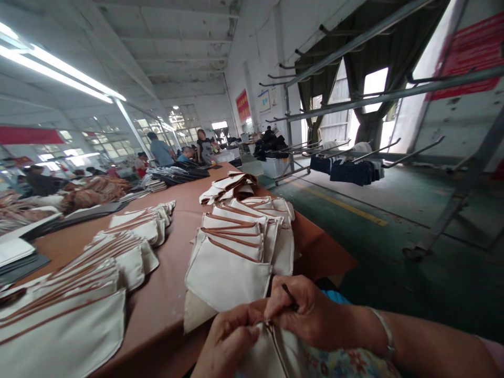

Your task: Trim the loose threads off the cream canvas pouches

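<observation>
Close to my body, my left hand [232, 336] is closed, its thumb and fingers pinching the edge of a cream fabric pouch [262, 357] with a brown-edged strip down it, perhaps a zipper. My right hand [303, 310] is curled shut against the same edge. Out of its fist sticks a thin dark tool [290, 296] whose kind I cannot make out; its working end is hidden by the fingers. Just beyond both hands, a row of overlapping cream pouches [228, 273] with brown trim lies on the brown-covered table [157, 304].
To the left lies another row of cream pouches [71, 331]. Dark and white sheets [19, 257] are stacked at the far left. Right of the table stands a wheeled metal rack [444, 220] with dark pieces [350, 170] hanging from it. Several people [161, 149] are farther back.
</observation>
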Motion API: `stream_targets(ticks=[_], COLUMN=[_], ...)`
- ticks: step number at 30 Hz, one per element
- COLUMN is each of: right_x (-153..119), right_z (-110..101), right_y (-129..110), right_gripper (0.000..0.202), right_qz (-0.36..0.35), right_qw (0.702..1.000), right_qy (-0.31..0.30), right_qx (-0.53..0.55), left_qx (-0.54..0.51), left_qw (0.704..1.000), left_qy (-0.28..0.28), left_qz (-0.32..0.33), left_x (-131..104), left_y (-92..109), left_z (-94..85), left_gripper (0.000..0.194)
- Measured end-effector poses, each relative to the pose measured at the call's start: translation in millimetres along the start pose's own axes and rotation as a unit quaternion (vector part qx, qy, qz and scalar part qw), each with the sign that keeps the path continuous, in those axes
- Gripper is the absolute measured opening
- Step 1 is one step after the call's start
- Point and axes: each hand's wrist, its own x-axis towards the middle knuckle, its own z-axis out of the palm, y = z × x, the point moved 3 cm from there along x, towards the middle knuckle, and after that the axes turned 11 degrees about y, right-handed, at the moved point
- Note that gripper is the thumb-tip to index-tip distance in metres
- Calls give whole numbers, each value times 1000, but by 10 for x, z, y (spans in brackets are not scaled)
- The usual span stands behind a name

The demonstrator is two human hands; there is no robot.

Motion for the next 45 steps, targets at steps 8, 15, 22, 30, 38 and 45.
stream_targets(ticks=[8,15,22,30,38,45], right_x=[-108,-108,-137,117,230,139], right_z=[-113,-115,-100,-224,-128,-179], right_y=[-91,-131,-34,-54,-80,-35], right_gripper=[14,15,16,34,20,29], right_qz=[-301,-321,-271,142,45,-19], right_qw=[934,919,947,981,977,982], right_qy=[-57,-57,-55,-131,-207,-189], right_qx=[-185,-222,-163,-4,-28,-13], left_qx=[-96,41,208,305,232,50], left_qw=[994,998,961,887,937,994], left_qy=[10,-8,60,133,105,-97], left_qz=[-47,-36,172,320,238,24], left_x=[-59,-12,-71,-157,-106,-49], left_y=[-20,34,156,231,200,119], left_z=[40,26,73,99,117,-14], left_gripper=[29,46,16,17,25,43])
